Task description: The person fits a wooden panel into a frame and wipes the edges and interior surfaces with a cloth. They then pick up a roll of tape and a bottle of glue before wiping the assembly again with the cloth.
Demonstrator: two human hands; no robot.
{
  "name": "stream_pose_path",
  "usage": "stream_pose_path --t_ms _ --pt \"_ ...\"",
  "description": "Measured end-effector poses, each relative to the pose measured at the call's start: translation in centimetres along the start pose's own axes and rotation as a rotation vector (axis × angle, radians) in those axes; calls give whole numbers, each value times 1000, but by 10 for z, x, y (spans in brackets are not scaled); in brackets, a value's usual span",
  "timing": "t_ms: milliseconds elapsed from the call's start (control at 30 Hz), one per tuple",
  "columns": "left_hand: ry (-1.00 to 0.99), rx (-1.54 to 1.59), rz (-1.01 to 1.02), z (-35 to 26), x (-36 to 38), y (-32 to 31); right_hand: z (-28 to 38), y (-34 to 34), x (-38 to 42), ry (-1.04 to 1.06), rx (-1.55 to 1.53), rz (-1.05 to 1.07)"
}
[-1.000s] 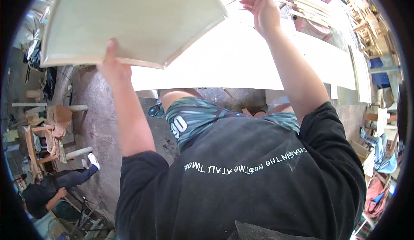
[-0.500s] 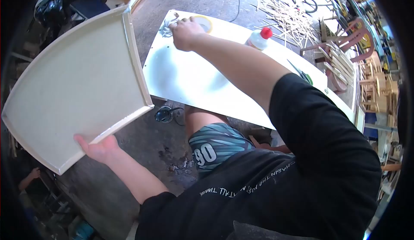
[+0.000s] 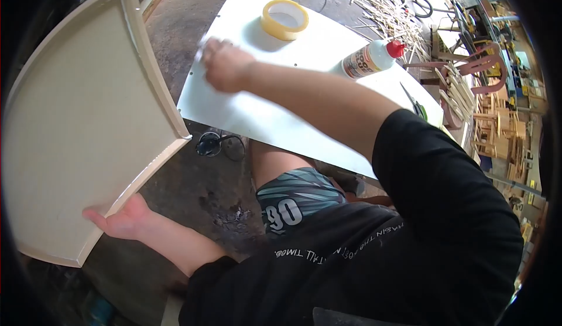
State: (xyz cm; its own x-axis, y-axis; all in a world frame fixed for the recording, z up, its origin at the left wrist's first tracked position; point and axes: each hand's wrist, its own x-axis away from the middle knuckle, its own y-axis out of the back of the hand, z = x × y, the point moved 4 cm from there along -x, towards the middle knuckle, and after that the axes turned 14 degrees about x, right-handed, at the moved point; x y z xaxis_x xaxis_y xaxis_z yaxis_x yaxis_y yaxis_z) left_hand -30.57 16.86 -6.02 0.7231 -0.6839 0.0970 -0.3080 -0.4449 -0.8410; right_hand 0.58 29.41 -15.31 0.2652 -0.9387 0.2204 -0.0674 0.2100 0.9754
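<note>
Presently, head view (1 of 1): left hand (image 3: 120, 217) is partly curled around the near rim of a cream, curved-sided panel with a raised pale rim (image 3: 76, 127), thumb on its inner face; the panel is tilted, left of a glossy white flat board (image 3: 263, 104). Right hand (image 3: 227, 67) is blurred at the board's far-left edge, near a clear-yellow tape roll (image 3: 281, 31); finger opening and any hold: cannot tell. Step, judged: panel supported 1-handed, right hand busy at board. Next move calls for steady left support.
</note>
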Motion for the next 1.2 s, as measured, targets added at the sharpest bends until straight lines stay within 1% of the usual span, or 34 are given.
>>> stream_pose_path --t_ms 33,67,100,133,200,233,300,333,400,467,500,533,567,600,633,700,733,767,800,867,900,967,1000,1067,1133,1167,1200 --pt "1 2 35 1 1 -1 24 -18 10 158 91 -163" --pt "19 25 14 3 3 -4 38 -23 30 205 158 -353" --pt "34 48 -9 5 5 -8 44 -28 40 296 263 -411" --pt "41 68 -32 5 5 -10 42 -35 56 433 337 -490" --pt "-3 19 30 2 2 -8 37 -39 81 413 58 -398" --pt "-15 -16 60 0 0 -7 38 -45 93 398 -8 -232" --pt "5 -41 54 -7 -7 -1 23 -34 132 288 -142 115" --pt "51 -52 52 -2 -4 1 12 -34 154 296 -77 135" --pt "56 -62 -8 3 10 -7 -34 -54 190 152 -133 -266" --pt "111 -35 -4 9 11 -12 -76 -66 216 -88 -13 -287" --pt "126 -29 -4 7 21 -11 -94 -51 249 -214 -254 -149" --pt "156 -37 5 8 24 -17 -113 -83 268 -276 -182 -394" --pt "185 -49 13 10 28 -23 -121 -89 299 -356 -186 -367" --pt "213 -60 16 12 34 -26 -124 -85 337 -381 -225 -304" --pt "233 -58 54 14 38 -30 -134 -99 375 -395 -197 -257" --pt "278 -60 127 17 50 -38 -154 -96 447 -569 -124 -102" --pt "253 -81 129 16 60 -45 -171 -104 479 -635 -54 -102" --pt "232 -102 136 17 71 -53 -183 -101 503 -705 -1 -11" --pt "213 -124 143 16 84 -61 -196 -102 524 -858 -34 -38" --pt "240 -117 114 12 119 -78 -218 -104 562 -1061 -86 4" --pt "246 -120 98 9 134 -84 -222 -100 580 -1119 -100 -63" --pt "313 -121 134 6 135 -82 -228 -96 603 -1207 -126 -202" --pt "344 -119 158 2 141 -86 -224 -105 610 -1254 -182 -271" --pt "303 -157 214 -4 159 -94 -206 -143 606 -1350 -289 -414" --pt "295 -182 237 -8 180 -97 -186 -171 573 -1160 -263 -628" --pt "304 -191 240 -12 188 -98 -166 -129 552 -1105 -555 -601" --pt "315 -199 246 -15 195 -100 -164 -131 528 -949 -661 -628"
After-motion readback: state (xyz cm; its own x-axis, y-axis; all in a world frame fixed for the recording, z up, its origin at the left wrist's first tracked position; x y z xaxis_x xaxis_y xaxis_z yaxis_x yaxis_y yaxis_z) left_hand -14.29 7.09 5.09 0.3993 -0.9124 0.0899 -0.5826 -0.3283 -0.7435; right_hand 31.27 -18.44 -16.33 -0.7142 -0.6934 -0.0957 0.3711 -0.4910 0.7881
